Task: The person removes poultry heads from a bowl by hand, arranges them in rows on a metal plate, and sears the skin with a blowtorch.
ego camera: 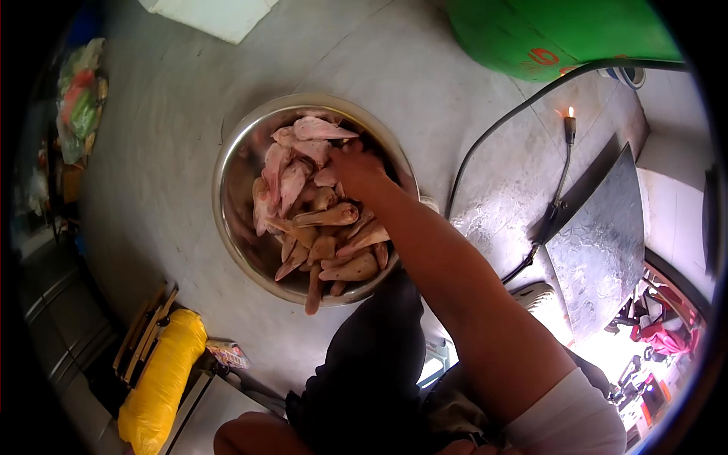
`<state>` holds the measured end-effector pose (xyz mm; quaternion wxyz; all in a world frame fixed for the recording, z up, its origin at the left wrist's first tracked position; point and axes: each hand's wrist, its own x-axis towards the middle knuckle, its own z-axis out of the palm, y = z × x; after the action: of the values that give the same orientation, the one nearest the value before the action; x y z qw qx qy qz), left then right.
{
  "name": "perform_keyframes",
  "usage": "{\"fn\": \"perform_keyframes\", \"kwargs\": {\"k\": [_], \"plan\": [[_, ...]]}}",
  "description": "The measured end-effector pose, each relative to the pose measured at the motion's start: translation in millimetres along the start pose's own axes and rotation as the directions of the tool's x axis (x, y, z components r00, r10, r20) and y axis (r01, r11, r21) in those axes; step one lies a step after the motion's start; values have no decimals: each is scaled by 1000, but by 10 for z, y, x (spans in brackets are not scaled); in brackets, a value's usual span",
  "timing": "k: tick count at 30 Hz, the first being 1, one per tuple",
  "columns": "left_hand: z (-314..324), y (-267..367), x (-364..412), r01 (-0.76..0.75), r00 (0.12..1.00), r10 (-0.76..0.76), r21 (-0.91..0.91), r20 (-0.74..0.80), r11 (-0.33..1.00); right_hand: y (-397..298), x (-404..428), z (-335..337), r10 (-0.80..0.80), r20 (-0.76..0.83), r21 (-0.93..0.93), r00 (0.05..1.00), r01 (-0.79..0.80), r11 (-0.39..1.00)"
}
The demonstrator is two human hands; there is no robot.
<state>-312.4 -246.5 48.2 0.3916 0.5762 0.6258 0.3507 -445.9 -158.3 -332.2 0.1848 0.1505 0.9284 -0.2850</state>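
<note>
A round stainless steel basin (224, 210) stands on the floor before me, heaped with plucked poultry wings. Pale pink wings (293, 179) lie in its upper left part. Toward the lower part are browner, yellowish pieces (324, 216), some showing cut bone ends. One brown piece (313, 290) pokes out over the near rim. My right hand (358, 168) reaches into the upper right of the heap and touches the wings there. Its fingers are partly hidden, so a grip cannot be made out. My left hand is out of view.
A lit torch burner (570, 129) with a small flame rises at right beside a metal sheet (603, 244). A black hose (483, 142) curves over the floor. A green rounded container (557, 34), a white box (213, 17) and a yellow bag (165, 375) stand around.
</note>
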Motion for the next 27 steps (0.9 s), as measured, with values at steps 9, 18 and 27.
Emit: {"fn": "perform_keyframes", "kwargs": {"k": [9, 18, 27], "plan": [[-139, -25, 100, 6, 1000, -6, 10, 28, 1000, -18, -82, 403, -31, -184, -199, 982, -6, 980], [-158, -38, 161, 44, 993, -49, 48, 105, 998, -22, 95, 96, -196, 43, -33, 980, 198, 980], [-112, 26, 170, -16, 992, 23, -53, 121, 998, 59, -55, -187, -39, 82, 42, 996, 36, 998]]}}
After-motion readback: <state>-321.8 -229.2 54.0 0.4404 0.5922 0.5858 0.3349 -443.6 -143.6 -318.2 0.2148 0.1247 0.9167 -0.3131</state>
